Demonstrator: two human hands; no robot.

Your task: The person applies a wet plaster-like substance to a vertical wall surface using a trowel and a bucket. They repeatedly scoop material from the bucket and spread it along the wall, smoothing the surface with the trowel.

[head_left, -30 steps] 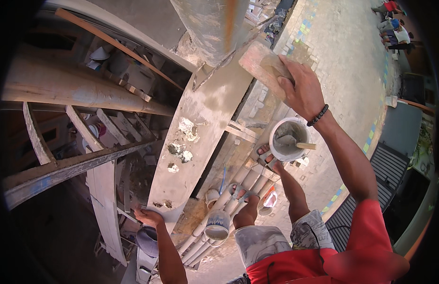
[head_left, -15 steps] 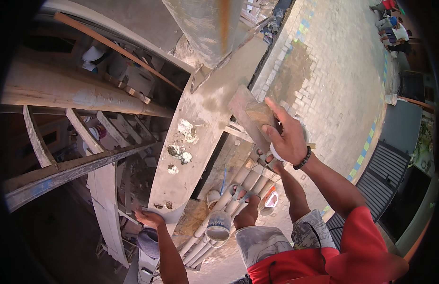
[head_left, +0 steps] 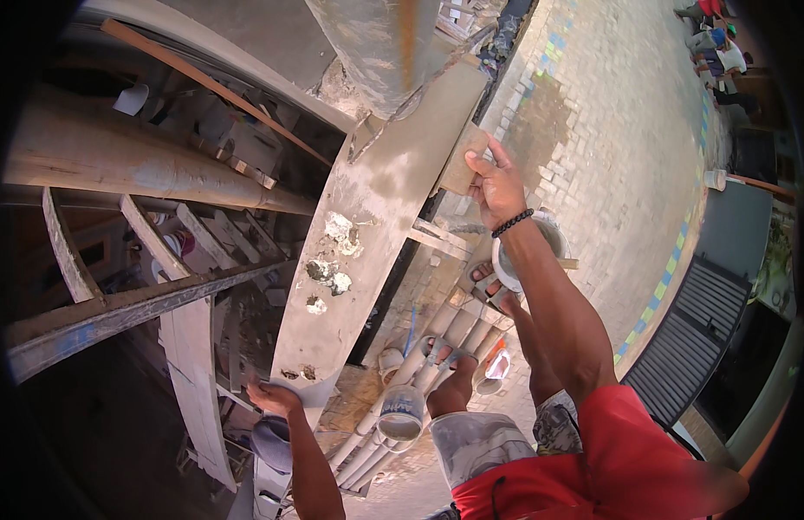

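Observation:
My right hand (head_left: 499,189) grips a flat, brownish plastering float (head_left: 461,166), thumb on its near face. The float stands against the right side edge of a long grey concrete ledge (head_left: 359,260). The ledge's face is smooth and damp-looking toward the top, with white patches (head_left: 341,234) and dark holes lower down. At the ledge's lower end my left hand (head_left: 276,399) lies against its left corner, fingers stretched out and holding no tool.
Left of the ledge is a dark drop with a ladder-like wooden frame (head_left: 142,299) and a thick round beam (head_left: 151,165). A large pipe (head_left: 376,43) rises at the top. Below, my feet stand among pipes (head_left: 367,442) and buckets (head_left: 400,414). People (head_left: 722,56) are far right.
My right hand has carried the float up and off the ledge's top face to its right side edge, turning it. A bucket formerly behind my right hand now shows more. My left hand stays put.

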